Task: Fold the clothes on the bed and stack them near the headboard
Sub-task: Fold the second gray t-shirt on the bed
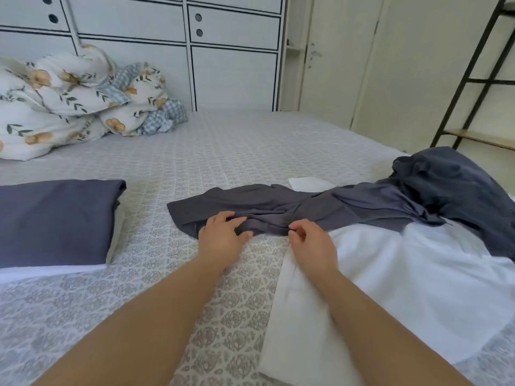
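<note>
Both grips, left hand and right hand, pinching crumpled grey garment; folded stack done, white cloth and dark heap remaining.

both arms extended; left hand and right hand fingers curled, pinching.

A home bedroom: a bed with a patterned sheet fills the view; a floral duvet lies bunched at its far side. Behind stand a white wardrobe and a door; a ladder shelf stands right.
</note>
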